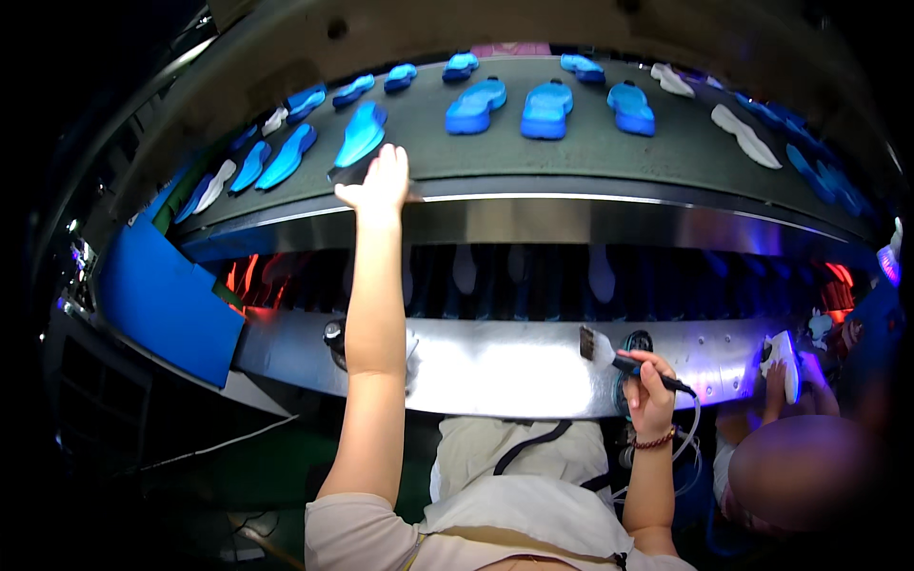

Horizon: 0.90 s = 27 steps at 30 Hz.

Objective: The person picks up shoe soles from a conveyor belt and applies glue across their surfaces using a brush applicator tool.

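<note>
My left arm reaches out over the dark green conveyor belt (533, 167). Its hand (383, 178) is open, fingers stretched toward a bright blue shoe sole (361, 134) that lies at a slant just beyond the fingertips. A dark patch by the thumb is too unclear to name. Held in my right hand (651, 395), above the metal ledge, is a flat brush (598, 348) with a black handle. Its dark bristles point left, and a pale tube or cable trails down from the handle end.
More blue soles (546, 109) and a few white ones (745, 136) lie along the belt. Beneath it, a lower shelf holds dim soles (601, 273) with red light at both ends. A metal ledge (495, 366) runs before me. At right, another person holds a white sole (789, 366).
</note>
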Each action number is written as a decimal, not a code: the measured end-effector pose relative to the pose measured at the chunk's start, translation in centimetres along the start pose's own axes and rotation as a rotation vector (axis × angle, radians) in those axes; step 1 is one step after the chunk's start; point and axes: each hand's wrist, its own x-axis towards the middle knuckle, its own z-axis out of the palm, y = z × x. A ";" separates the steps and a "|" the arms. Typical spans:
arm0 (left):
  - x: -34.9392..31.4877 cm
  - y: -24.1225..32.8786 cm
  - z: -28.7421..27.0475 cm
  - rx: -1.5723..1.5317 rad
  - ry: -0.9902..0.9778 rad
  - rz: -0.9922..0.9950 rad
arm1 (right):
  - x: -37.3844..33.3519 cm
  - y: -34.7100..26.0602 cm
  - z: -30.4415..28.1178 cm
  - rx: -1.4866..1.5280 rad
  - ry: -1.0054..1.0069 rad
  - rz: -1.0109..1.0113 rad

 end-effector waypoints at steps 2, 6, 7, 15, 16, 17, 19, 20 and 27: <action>0.7 -3.7 0.6 0.318 -0.016 -0.058 | -0.4 0.1 -0.8 0.009 0.052 0.006; 6.3 -7.3 0.0 1.554 -0.357 0.324 | -0.9 0.7 -1.6 0.020 0.089 0.047; 6.4 -8.2 0.3 1.758 -0.453 0.454 | -1.0 0.7 -1.8 0.018 0.100 0.044; 3.6 -8.8 1.1 2.915 -0.511 0.808 | -1.4 2.0 -2.7 0.052 0.159 0.113; 2.7 -8.6 1.3 2.919 -0.517 0.803 | -1.5 1.9 -3.1 0.056 0.164 0.115; 1.3 -8.4 1.7 2.619 -0.425 0.644 | -1.5 1.9 -3.6 0.063 0.184 0.116; 0.3 -6.6 0.4 2.430 -0.434 0.970 | -1.6 2.0 -3.8 0.085 0.214 0.131; 0.5 -5.4 -0.6 2.436 -0.424 1.227 | -1.6 2.1 -4.0 0.099 0.212 0.144; -7.5 -2.0 -0.9 1.694 -0.358 0.365 | -1.6 3.0 -5.2 0.160 0.226 0.174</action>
